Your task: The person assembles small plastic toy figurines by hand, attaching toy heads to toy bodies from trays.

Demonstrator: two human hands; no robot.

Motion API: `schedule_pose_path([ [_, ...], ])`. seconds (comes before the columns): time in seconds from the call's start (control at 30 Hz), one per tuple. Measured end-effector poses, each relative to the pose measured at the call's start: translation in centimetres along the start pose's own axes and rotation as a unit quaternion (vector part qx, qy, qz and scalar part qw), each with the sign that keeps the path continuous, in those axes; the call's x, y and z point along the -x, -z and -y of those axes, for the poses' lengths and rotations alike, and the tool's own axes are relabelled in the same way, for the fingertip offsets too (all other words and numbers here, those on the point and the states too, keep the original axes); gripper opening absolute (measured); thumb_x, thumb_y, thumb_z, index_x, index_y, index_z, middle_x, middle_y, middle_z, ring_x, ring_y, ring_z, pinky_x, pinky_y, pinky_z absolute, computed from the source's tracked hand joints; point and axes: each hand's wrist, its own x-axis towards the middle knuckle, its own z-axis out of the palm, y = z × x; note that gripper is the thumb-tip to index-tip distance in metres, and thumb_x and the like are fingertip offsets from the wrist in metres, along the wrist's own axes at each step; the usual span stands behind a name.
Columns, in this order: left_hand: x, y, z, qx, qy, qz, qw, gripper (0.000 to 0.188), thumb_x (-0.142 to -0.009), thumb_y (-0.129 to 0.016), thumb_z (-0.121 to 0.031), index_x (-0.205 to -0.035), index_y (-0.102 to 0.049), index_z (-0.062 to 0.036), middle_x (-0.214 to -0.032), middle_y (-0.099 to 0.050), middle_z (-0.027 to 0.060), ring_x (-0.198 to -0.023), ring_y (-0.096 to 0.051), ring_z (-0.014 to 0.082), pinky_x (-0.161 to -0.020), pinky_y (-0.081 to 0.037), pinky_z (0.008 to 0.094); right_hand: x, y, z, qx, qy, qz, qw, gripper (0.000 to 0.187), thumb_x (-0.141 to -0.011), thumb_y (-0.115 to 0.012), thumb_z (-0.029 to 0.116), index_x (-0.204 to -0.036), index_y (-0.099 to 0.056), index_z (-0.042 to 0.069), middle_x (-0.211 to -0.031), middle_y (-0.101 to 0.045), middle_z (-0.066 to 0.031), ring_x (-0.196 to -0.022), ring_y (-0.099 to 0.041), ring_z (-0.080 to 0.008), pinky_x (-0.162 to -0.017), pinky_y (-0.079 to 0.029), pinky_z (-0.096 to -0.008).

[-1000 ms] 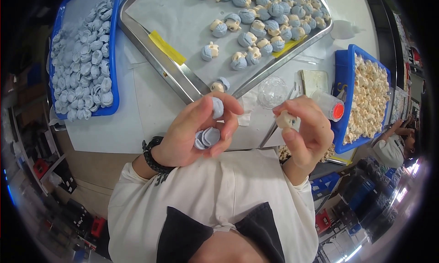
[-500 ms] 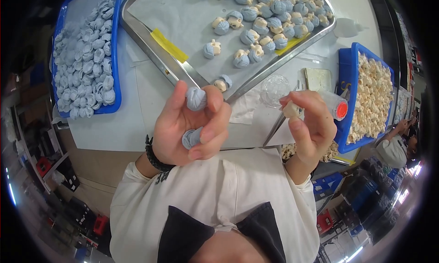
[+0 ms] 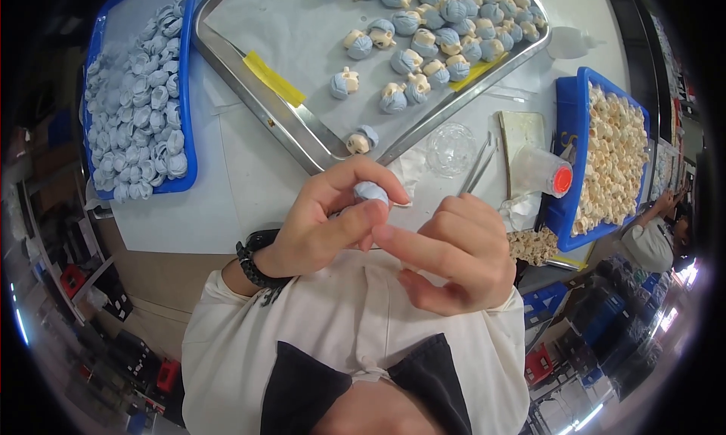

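Note:
My left hand (image 3: 325,219) is closed, pinching a light blue doll-hair piece (image 3: 370,193), a small grooved shell, between thumb and fingers. My right hand (image 3: 461,253) stretches its index finger to the left thumb tip, just below the shell. Its thumb is held apart and its other fingers are curled, with nothing visible in them. Whatever sits inside the shell or in my left palm is hidden. Just beyond my hands, a cream doll head with blue hair (image 3: 362,140) lies in the near corner of a metal tray (image 3: 295,144).
More blue-haired heads (image 3: 454,11) fill the tray's far right. A blue bin (image 3: 189,125) at left holds hair pieces; another blue bin (image 3: 566,200) at right holds cream parts. Tweezers (image 3: 482,163), a clear glass dish (image 3: 451,149) and a red-ended clear cup (image 3: 541,172) lie right of centre.
My hands have come together. The cream head from my right fingertips and the second hair piece in my left palm are out of sight. My right index finger has straightened.

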Motion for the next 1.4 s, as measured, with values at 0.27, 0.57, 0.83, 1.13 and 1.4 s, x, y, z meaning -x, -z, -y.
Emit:
schedule_pose_path([
  [0.27, 0.0, -0.4, -0.7, -0.03, 0.024, -0.021, 0.999, 0.026, -0.088, -0.048, -0.021, -0.104, -0.05, -0.0016, -0.083, -0.053, 0.0024, -0.061, -0.045, 0.0027, -0.055, -0.039, 0.0179, 0.1, 0.1, 0.0, 0.085, -0.035, 0.012, 0.996, 0.049, -0.049, -0.062, 0.008, -0.098, -0.062, 0.011, -0.058, -0.036, 0.0017, -0.048, -0.039, -0.0127, -0.042, -0.029, -0.0261],
  [0.57, 0.1, -0.7, -1.0, 0.033, 0.094, -0.044, 0.994, 0.033, -0.089, -0.046, -0.023, -0.112, -0.047, -0.0005, -0.074, -0.05, -0.0002, -0.057, -0.043, 0.0035, -0.052, -0.036, 0.0173, 0.3, 0.8, -0.5, 0.096, -0.076, -0.021, 0.992, 0.046, -0.05, -0.061, 0.003, -0.096, -0.062, 0.008, -0.057, -0.04, 0.0, -0.049, -0.041, -0.0152, -0.043, -0.033, -0.0273],
  [0.83, 0.2, -0.3, -0.8, -0.023, 0.094, -0.003, 0.995, 0.032, -0.084, -0.054, -0.017, -0.111, -0.048, -0.0006, -0.09, -0.054, 0.0021, -0.072, -0.047, 0.0031, -0.056, -0.041, 0.0175, 0.8, 1.8, -0.4, 0.035, -0.071, 0.007, 0.997, 0.047, -0.051, -0.061, 0.0, -0.097, -0.062, 0.005, -0.065, -0.05, -0.0031, -0.055, -0.048, -0.0171, -0.048, -0.038, -0.0266],
  [1.13, 0.1, -0.4, -0.5, 0.001, 0.111, 0.011, 0.994, 0.032, -0.08, -0.056, -0.017, -0.106, -0.048, -0.0002, -0.087, -0.052, 0.0022, -0.07, -0.048, 0.005, -0.062, -0.041, 0.0194, 4.7, 3.6, 0.0, -0.071, -0.048, -0.268, 0.96, 0.031, -0.063, -0.064, -0.006, -0.093, -0.056, -0.004, -0.09, -0.059, -0.0247, -0.075, -0.059, -0.0254, -0.065, -0.045, -0.0273],
  [1.4, 0.3, -0.2, -0.7, -0.01, 0.108, 0.009, 0.994, 0.035, -0.077, -0.056, -0.017, -0.105, -0.047, 0.0016, -0.087, -0.052, 0.0047, -0.065, -0.048, 0.0061, -0.06, -0.04, 0.0191, 7.3, 8.9, 0.1, 0.257, -0.245, -0.354, 0.865, 0.03, -0.062, -0.061, -0.008, -0.092, -0.061, -0.003, -0.087, -0.058, -0.0145, -0.081, -0.055, -0.022, -0.075, -0.042, -0.0274],
])
